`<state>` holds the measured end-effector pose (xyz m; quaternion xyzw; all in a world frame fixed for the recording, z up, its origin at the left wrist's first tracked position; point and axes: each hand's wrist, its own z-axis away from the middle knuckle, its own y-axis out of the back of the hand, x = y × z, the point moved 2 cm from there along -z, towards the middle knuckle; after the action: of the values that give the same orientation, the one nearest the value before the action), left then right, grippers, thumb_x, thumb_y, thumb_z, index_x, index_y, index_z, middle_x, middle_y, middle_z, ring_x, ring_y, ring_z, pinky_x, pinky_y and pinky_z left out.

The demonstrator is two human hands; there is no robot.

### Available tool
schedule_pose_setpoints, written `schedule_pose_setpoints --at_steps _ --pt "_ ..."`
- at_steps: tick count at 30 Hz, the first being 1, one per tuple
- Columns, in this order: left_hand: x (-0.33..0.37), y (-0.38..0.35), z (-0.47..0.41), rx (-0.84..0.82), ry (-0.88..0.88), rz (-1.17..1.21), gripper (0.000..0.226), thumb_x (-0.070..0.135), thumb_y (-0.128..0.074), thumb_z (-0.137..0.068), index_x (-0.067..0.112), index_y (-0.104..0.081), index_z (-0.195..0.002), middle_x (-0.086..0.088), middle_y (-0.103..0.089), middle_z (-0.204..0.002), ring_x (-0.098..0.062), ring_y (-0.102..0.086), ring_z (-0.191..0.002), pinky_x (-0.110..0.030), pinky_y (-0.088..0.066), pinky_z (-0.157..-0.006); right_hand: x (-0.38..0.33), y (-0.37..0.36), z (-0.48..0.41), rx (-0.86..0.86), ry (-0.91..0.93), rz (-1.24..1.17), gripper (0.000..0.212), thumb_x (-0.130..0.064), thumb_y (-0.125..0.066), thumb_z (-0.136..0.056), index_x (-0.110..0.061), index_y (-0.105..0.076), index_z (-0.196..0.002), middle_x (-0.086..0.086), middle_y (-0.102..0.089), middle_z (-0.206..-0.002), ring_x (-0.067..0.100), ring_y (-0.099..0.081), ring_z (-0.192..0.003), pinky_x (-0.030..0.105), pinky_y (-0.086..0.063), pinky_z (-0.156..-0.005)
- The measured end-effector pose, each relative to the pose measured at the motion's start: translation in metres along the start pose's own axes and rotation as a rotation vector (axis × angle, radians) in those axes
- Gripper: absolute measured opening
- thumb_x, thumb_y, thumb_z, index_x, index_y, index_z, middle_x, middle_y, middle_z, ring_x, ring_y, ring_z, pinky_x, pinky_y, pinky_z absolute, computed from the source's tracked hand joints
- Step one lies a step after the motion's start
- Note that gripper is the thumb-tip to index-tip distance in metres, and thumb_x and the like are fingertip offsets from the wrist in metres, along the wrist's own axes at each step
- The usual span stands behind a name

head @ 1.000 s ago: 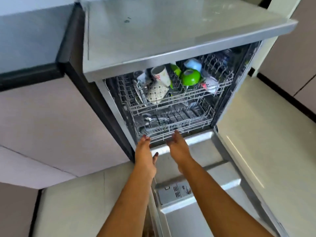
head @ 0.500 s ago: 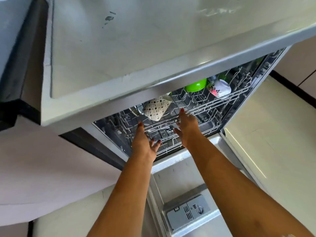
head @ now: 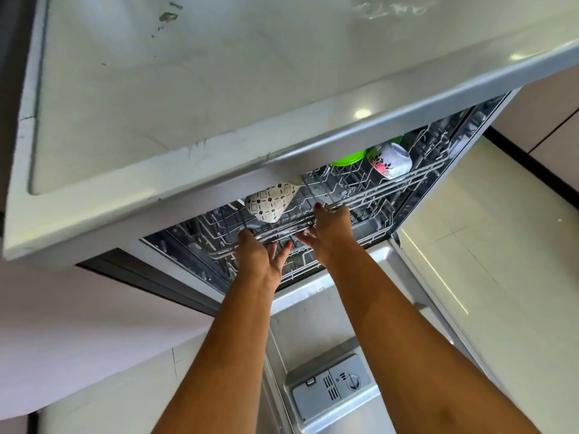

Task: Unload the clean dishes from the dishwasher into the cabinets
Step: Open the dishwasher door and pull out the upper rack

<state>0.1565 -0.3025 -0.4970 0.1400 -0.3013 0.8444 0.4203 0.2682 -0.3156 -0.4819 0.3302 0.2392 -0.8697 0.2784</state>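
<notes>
The dishwasher stands open, its door [head: 329,311] folded down below me. Both my hands are at the front rail of the upper wire rack [head: 391,189]. My left hand [head: 260,255] hooks its fingers over the rail at the left. My right hand [head: 329,233] grips the rail a little further right, fingertips curled over the wire. In the rack lie a cream patterned mug [head: 269,202], a green bowl [head: 347,159] and a white flowered mug [head: 391,161]. The countertop hides the back of the rack.
A grey countertop [head: 219,89] overhangs the dishwasher and fills the top of the view. The detergent dispenser [head: 332,386] sits on the open door. The lower rack [head: 307,261] is behind my hands. Pale floor tiles [head: 501,245] lie at the right.
My hands rose from the lower rack's front edge to the upper rack's rail and closed on it. My head moved closer, so the countertop hides more of the rack.
</notes>
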Motion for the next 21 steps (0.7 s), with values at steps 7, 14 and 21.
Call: schedule_pose_setpoints --at_steps 7,14,21 --pt "0.007 0.005 0.008 -0.057 0.026 -0.034 0.032 0.026 -0.035 -0.099 0.001 -0.05 -0.114 -0.02 -0.058 -0.099 -0.029 -0.061 -0.1 -0.041 -0.054 -0.087 -0.002 -0.001 0.007 0.012 -0.043 -0.055 0.052 -0.013 -0.041 -0.1 -0.029 -0.02 -0.145 0.009 -0.034 -0.148 0.027 -0.053 -0.084 0.039 -0.06 -0.062" --pt "-0.018 0.01 0.024 -0.087 0.065 -0.032 0.046 0.032 -0.036 -0.101 0.0 -0.042 -0.134 -0.02 -0.056 -0.099 -0.026 -0.062 -0.092 -0.035 -0.053 -0.077 -0.003 0.024 0.021 0.035 -0.024 -0.093 0.043 -0.008 -0.043 -0.098 -0.028 -0.03 -0.134 0.013 -0.042 -0.132 0.028 -0.056 -0.081 0.038 -0.058 -0.053" --pt "-0.026 0.026 0.034 -0.068 0.042 -0.033 0.045 0.033 -0.036 -0.101 0.003 -0.045 -0.134 -0.019 -0.059 -0.099 -0.025 -0.064 -0.083 -0.031 -0.055 -0.077 0.008 0.037 0.041 -0.012 -0.027 -0.118 0.044 -0.002 -0.042 -0.097 -0.027 -0.026 -0.13 0.01 -0.039 -0.135 0.028 -0.05 -0.104 0.037 -0.055 -0.059"
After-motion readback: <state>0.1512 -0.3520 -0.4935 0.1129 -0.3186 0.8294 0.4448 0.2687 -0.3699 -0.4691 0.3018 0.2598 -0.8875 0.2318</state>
